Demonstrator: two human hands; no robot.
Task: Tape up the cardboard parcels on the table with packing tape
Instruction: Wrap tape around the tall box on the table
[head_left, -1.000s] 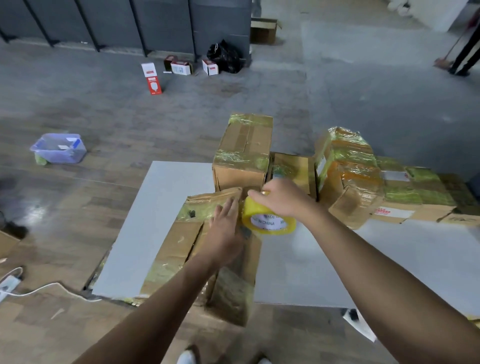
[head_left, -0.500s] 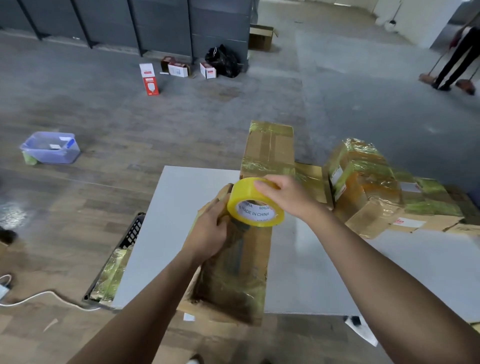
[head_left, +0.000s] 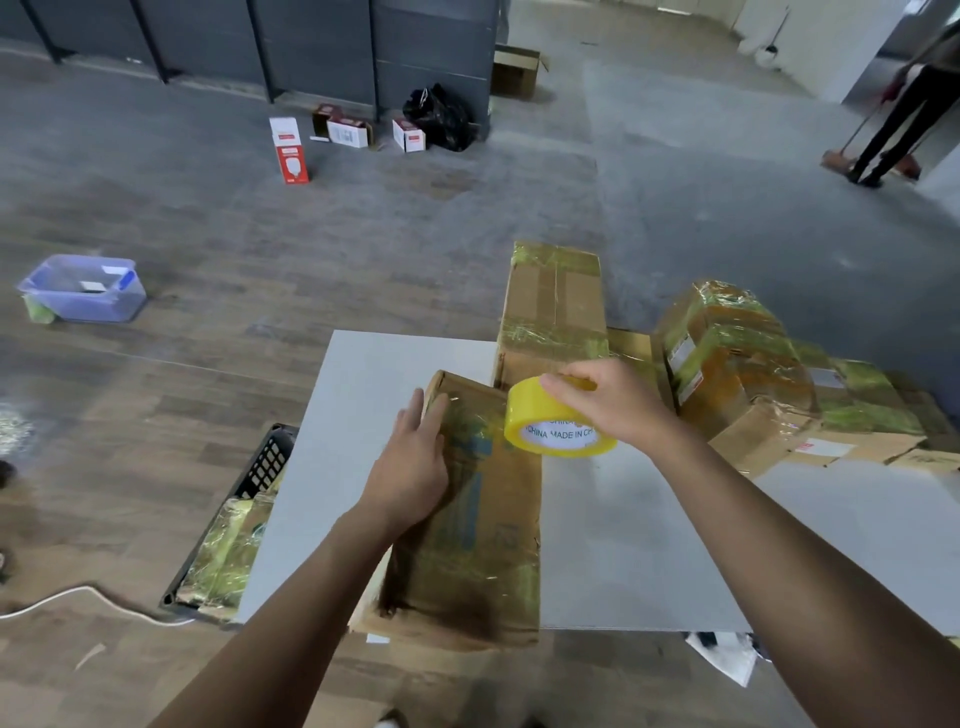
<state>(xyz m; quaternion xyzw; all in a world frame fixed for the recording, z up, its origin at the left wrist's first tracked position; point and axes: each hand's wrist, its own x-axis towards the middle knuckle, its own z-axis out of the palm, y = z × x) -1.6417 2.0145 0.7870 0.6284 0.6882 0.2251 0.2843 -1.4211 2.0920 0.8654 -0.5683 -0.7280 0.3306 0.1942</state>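
A long cardboard parcel (head_left: 483, 545) wrapped in shiny tape lies on the white table (head_left: 649, 545), its near end hanging over the front edge. My left hand (head_left: 415, 462) rests flat on the parcel's left side with straight fingers. My right hand (head_left: 608, 400) grips a yellow roll of packing tape (head_left: 556, 431) by its rim, just above the parcel's far right corner. Behind them stands a taller taped box (head_left: 553, 312). A heap of taped parcels (head_left: 753, 374) fills the table's right side.
A black crate (head_left: 260, 467) with wrapped parcels sits on the floor left of the table. A white cable (head_left: 88, 597) runs nearby. On the floor farther off are a purple tub (head_left: 83, 288) and small boxes (head_left: 291, 150). A person (head_left: 904, 109) sweeps at the far right.
The parcel has been turned so its broad taped face lies up. My left hand has slid from its far end to its left side. The tape roll has moved right.
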